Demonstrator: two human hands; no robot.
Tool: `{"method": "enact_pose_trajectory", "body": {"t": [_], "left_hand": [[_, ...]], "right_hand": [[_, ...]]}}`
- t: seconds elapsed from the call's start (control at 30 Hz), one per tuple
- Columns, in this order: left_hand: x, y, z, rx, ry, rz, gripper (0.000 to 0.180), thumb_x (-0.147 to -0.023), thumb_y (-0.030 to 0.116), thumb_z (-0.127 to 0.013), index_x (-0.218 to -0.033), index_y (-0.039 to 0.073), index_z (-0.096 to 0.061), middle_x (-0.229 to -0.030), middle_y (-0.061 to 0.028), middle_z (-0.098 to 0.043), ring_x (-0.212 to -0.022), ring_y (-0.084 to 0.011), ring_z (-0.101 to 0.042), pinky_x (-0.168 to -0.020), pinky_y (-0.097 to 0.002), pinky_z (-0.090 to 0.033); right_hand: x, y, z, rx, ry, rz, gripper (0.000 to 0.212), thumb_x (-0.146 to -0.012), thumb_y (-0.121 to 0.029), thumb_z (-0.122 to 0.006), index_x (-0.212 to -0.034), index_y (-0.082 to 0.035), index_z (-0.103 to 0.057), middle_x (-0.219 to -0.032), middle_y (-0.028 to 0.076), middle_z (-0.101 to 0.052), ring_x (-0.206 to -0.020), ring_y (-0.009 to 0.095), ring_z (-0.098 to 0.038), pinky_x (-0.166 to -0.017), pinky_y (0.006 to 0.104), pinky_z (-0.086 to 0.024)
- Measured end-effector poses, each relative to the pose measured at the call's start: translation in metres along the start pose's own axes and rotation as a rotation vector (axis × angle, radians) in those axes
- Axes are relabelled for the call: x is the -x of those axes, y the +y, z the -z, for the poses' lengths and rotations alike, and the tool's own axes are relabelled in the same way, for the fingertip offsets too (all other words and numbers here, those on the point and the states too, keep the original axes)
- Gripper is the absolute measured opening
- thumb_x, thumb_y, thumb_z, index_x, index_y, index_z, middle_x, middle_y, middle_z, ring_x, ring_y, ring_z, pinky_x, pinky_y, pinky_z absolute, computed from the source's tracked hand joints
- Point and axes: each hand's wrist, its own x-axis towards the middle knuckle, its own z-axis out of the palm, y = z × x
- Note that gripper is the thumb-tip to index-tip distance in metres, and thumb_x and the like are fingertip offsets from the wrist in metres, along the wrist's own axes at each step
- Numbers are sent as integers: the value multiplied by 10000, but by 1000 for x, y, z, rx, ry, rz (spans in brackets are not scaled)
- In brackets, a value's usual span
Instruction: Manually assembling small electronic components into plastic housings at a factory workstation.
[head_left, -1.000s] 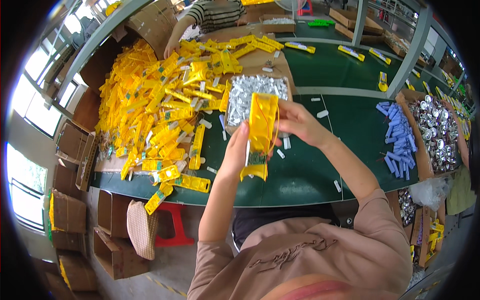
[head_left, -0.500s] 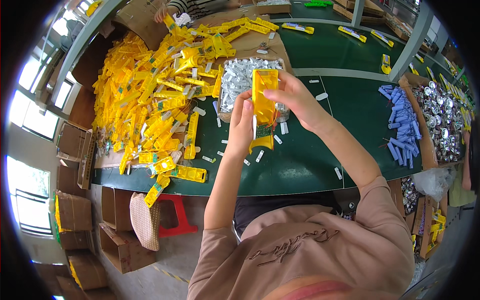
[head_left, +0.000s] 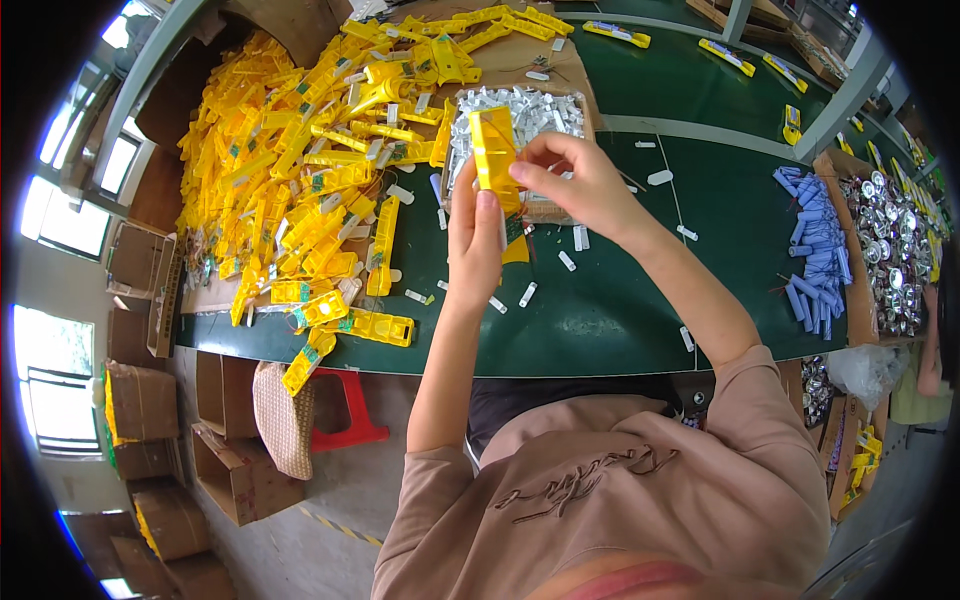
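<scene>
Upright over the table, a yellow plastic housing is gripped by my left hand, its fingers wrapped round the lower left side. A small green circuit board with thin wires shows at the housing's lower end. My right hand is at the housing's right edge, thumb and index finger bent together in a pinch. Whatever lies between those fingertips is too small to make out. Behind both hands stands a shallow cardboard box full of small white plastic pieces.
A large heap of yellow housings covers the table's left. Blue wired cylinders lie at the right, beside a carton of shiny metal round parts. Loose white pieces dot the green table. Below stands a red stool.
The housing has turned and shifted slightly left in my left hand. My right thumb has moved from the housing's inside to its right edge. The other person's hand has left the top of the view.
</scene>
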Motion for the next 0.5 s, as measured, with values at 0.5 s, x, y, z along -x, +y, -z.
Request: {"method": "enact_pose_trajectory", "body": {"t": [0.5], "left_hand": [[19, 3, 14, -105, 117, -54, 404, -944, 191, -287, -1292, -13, -267, -1169, -109, -444, -1057, -165, -450, -908, -286, -347]], "right_hand": [[3, 13, -43, 167, 186, 193, 171, -793, -161, -584, -803, 9, -572, -719, 74, -581, -608, 138, -538, -572, 268, -438]]}}
